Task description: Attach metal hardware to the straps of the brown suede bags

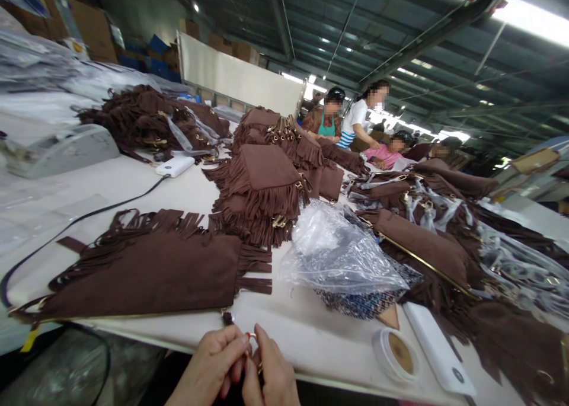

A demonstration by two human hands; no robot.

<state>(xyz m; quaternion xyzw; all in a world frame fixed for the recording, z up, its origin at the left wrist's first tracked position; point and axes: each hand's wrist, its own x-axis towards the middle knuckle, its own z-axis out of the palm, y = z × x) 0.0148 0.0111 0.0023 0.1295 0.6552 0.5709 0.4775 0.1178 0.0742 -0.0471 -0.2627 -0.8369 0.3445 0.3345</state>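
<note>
My left hand (pixel 216 361) and my right hand (pixel 272 373) meet at the near edge of the white table (pixel 284 329). Together they pinch a small gold metal ring (pixel 252 336) at the end of a zipper pull (pixel 228 317). The pull hangs from a brown suede fringed bag (pixel 146 272) that lies flat just beyond my hands, with a gold zipper along its near edge.
A stack of brown fringed bags (pixel 262 195) stands mid-table, more piles (pixel 146 118) behind. Crumpled clear plastic bags (pixel 338 255), a small round tin (pixel 395 352) and a white power bank (pixel 438 349) lie to the right. Several people work at the far end (pixel 355 124).
</note>
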